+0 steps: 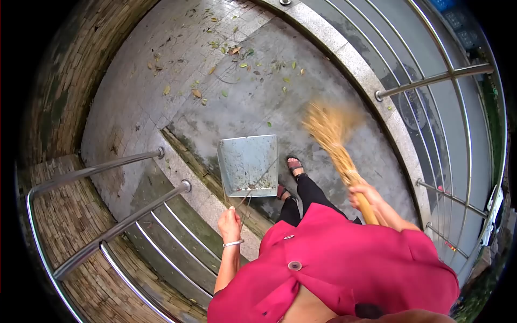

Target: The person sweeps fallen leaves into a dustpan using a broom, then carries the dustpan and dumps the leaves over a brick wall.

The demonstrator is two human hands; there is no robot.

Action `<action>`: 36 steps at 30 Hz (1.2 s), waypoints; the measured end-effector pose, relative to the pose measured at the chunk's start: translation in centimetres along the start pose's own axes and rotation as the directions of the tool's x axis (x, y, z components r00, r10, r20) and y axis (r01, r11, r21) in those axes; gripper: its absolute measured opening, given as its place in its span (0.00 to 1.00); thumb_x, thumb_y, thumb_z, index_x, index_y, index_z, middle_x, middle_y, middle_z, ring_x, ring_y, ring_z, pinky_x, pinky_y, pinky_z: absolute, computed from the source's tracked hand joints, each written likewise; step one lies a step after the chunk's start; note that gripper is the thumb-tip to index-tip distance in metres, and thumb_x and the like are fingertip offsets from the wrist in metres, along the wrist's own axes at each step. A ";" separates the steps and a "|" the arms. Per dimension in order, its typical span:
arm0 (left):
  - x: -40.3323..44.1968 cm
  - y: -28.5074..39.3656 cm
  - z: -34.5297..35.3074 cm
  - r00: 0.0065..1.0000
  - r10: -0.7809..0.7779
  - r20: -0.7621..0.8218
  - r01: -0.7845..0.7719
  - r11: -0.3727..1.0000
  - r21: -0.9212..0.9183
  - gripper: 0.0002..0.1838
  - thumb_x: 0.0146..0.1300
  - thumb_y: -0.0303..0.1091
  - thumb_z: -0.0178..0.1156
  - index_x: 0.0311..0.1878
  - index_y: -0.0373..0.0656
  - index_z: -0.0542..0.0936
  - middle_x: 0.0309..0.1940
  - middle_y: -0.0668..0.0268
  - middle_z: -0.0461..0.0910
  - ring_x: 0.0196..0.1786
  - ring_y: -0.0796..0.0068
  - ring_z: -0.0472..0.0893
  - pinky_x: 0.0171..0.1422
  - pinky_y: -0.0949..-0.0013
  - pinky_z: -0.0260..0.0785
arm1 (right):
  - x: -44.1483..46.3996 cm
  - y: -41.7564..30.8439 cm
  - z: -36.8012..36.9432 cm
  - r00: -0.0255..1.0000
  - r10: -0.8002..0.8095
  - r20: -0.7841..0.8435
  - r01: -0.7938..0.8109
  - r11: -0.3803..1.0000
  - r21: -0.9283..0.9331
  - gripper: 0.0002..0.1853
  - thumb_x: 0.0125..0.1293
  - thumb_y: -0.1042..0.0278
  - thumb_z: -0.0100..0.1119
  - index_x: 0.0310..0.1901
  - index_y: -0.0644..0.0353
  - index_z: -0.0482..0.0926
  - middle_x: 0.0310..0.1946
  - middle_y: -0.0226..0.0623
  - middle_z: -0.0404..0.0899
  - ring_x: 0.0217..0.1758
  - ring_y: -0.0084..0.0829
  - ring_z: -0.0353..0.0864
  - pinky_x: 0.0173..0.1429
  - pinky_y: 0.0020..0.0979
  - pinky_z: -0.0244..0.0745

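A light grey-blue dustpan [247, 159] sits on the paving left of my feet, with specks of dirt and bits of debris inside. My left hand [230, 223], a bracelet on its wrist, is closed at the near end of the dustpan, around what looks like its thin wire handle. My right hand [365, 198] grips the handle of a straw broom [336, 148]. The broom's bristles fan out over the paving ahead of my right foot, their tips blurred by motion.
Scattered leaves [234, 51] lie on the paving ahead. A metal railing [452, 75] on a stone curb [350, 56] curves along the right. Another metal railing [118, 226] stands at left, near a brick-textured wall [59, 97]. A low stone ledge [202, 194] runs beside the dustpan.
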State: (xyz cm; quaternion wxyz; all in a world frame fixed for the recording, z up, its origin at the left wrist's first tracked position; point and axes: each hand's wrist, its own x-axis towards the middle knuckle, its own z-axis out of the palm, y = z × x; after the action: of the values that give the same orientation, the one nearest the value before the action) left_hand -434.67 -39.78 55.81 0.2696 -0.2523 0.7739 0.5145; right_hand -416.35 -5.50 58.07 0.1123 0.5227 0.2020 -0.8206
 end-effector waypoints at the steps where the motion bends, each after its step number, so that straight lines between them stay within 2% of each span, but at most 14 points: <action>1: -0.1 0.0 -0.2 1.000 0.021 -0.004 -0.021 0.997 0.079 0.18 0.56 0.42 0.48 0.15 0.41 0.67 0.06 0.67 0.62 0.06 0.78 0.59 0.09 0.75 0.48 | 1.6 -0.7 2.7 0.998 0.030 0.063 -0.027 0.998 -0.054 0.25 0.50 0.78 0.51 0.50 0.47 0.60 0.16 0.34 0.62 0.14 0.25 0.63 0.15 0.24 0.59; 2: 0.7 -1.1 -0.5 0.996 0.083 0.017 -0.085 0.987 0.138 0.19 0.56 0.41 0.48 0.14 0.41 0.67 0.06 0.67 0.63 0.06 0.78 0.60 0.09 0.75 0.49 | 2.9 -1.3 5.9 0.994 0.010 0.108 0.000 0.995 -0.097 0.30 0.49 0.78 0.52 0.55 0.45 0.57 0.16 0.34 0.63 0.12 0.25 0.64 0.14 0.25 0.60; 4: 0.7 -0.3 0.2 0.997 0.075 0.017 -0.077 0.983 0.168 0.19 0.56 0.41 0.47 0.14 0.41 0.67 0.06 0.67 0.63 0.06 0.78 0.60 0.10 0.75 0.49 | 8.1 -2.2 10.2 0.924 -0.058 0.377 0.125 0.980 -0.155 0.33 0.47 0.79 0.53 0.56 0.49 0.55 0.20 0.36 0.66 0.11 0.25 0.66 0.11 0.26 0.64; 7: 0.9 -0.1 0.6 0.994 0.107 -0.008 -0.103 0.973 0.204 0.19 0.56 0.40 0.47 0.13 0.40 0.67 0.05 0.67 0.62 0.06 0.78 0.59 0.10 0.75 0.49 | 15.6 -3.5 16.1 0.886 -0.058 0.459 0.189 0.951 -0.245 0.36 0.48 0.79 0.55 0.59 0.50 0.50 0.21 0.36 0.68 0.11 0.26 0.68 0.11 0.27 0.67; 9: 1.6 0.7 0.2 0.997 0.070 0.025 -0.074 0.960 0.269 0.21 0.56 0.41 0.48 0.11 0.40 0.67 0.06 0.68 0.63 0.10 0.79 0.62 0.15 0.74 0.52 | 14.5 -3.7 17.4 0.863 -0.018 0.504 0.174 0.949 -0.263 0.40 0.48 0.79 0.56 0.61 0.49 0.46 0.21 0.37 0.68 0.12 0.27 0.69 0.12 0.27 0.67; 10: 0.5 2.3 0.6 1.000 -0.029 0.002 0.028 0.988 0.152 0.20 0.56 0.41 0.48 0.12 0.40 0.67 0.06 0.68 0.63 0.08 0.79 0.62 0.13 0.74 0.51 | 12.6 -3.7 17.2 0.838 -0.003 0.546 0.179 0.946 -0.270 0.43 0.47 0.79 0.56 0.62 0.48 0.44 0.22 0.38 0.69 0.13 0.27 0.70 0.12 0.27 0.67; 14: 0.6 1.9 0.3 0.998 -0.044 0.032 0.041 0.995 0.088 0.19 0.56 0.40 0.49 0.13 0.41 0.66 0.06 0.68 0.63 0.07 0.79 0.61 0.10 0.74 0.50 | 3.3 -2.4 12.1 0.849 -0.059 0.525 0.198 0.957 -0.213 0.45 0.44 0.80 0.56 0.62 0.49 0.43 0.21 0.38 0.69 0.11 0.27 0.69 0.11 0.26 0.65; 18: 1.6 0.8 0.4 0.994 -0.085 0.068 0.089 0.995 -0.054 0.19 0.56 0.41 0.49 0.14 0.42 0.65 0.07 0.69 0.62 0.07 0.79 0.59 0.10 0.75 0.49 | -5.7 1.1 5.5 0.965 -0.135 0.224 0.164 0.980 -0.115 0.43 0.45 0.82 0.54 0.62 0.46 0.44 0.19 0.39 0.67 0.11 0.29 0.68 0.12 0.27 0.64; 21: 2.2 1.6 0.5 0.994 -0.040 0.101 0.043 0.999 -0.026 0.18 0.56 0.42 0.48 0.16 0.41 0.66 0.07 0.67 0.62 0.07 0.76 0.59 0.10 0.73 0.50 | -10.1 3.6 3.0 0.987 -0.158 0.019 0.155 0.980 0.124 0.39 0.47 0.80 0.53 0.60 0.42 0.50 0.22 0.40 0.68 0.15 0.28 0.68 0.15 0.25 0.62; 23: 3.1 2.1 0.4 0.994 -0.042 0.101 0.048 0.997 -0.062 0.18 0.56 0.42 0.48 0.16 0.42 0.65 0.07 0.68 0.61 0.07 0.77 0.58 0.10 0.74 0.49 | -10.2 3.7 1.6 0.988 -0.141 -0.059 0.149 0.976 0.162 0.31 0.48 0.78 0.52 0.55 0.42 0.56 0.23 0.39 0.67 0.15 0.26 0.66 0.15 0.23 0.61; 25: 4.2 2.7 0.1 0.992 -0.056 0.116 0.069 0.991 -0.111 0.18 0.57 0.42 0.48 0.16 0.42 0.65 0.07 0.68 0.61 0.08 0.78 0.58 0.10 0.75 0.49 | -7.4 3.1 -1.8 0.986 -0.090 -0.142 0.140 0.908 0.396 0.24 0.49 0.78 0.52 0.47 0.44 0.60 0.21 0.38 0.66 0.15 0.24 0.63 0.16 0.22 0.61; 28: 5.2 4.8 -0.4 0.998 -0.041 0.051 0.046 0.992 -0.119 0.18 0.56 0.42 0.50 0.15 0.43 0.65 0.07 0.70 0.61 0.07 0.81 0.57 0.10 0.77 0.46 | -2.7 -0.3 -3.3 0.980 -0.062 -0.189 0.128 0.922 0.364 0.19 0.49 0.77 0.52 0.42 0.46 0.61 0.21 0.37 0.65 0.15 0.24 0.62 0.17 0.22 0.60; 31: 6.7 7.5 -1.0 1.000 -0.028 -0.006 0.027 0.994 -0.105 0.18 0.56 0.42 0.50 0.15 0.43 0.65 0.06 0.70 0.60 0.07 0.81 0.57 0.10 0.76 0.47 | 3.0 -5.1 1.0 0.992 -0.122 -0.025 0.124 0.944 0.307 0.20 0.50 0.76 0.52 0.44 0.46 0.62 0.21 0.37 0.65 0.15 0.24 0.63 0.16 0.22 0.60; 36: 8.3 12.6 -1.5 0.987 -0.079 -0.140 0.067 0.994 -0.089 0.17 0.57 0.41 0.49 0.15 0.43 0.65 0.06 0.70 0.61 0.07 0.81 0.57 0.10 0.77 0.47 | 13.2 -16.5 14.6 0.951 -0.206 0.232 0.213 0.977 -0.004 0.26 0.50 0.75 0.52 0.52 0.49 0.59 0.15 0.38 0.65 0.11 0.27 0.65 0.13 0.27 0.61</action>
State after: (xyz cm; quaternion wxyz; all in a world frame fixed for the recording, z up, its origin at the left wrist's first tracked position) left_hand -449.34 -37.83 59.03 0.2212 -0.3277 0.7593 0.5169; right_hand -440.39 3.08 55.12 0.0549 0.3981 0.2540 -0.8798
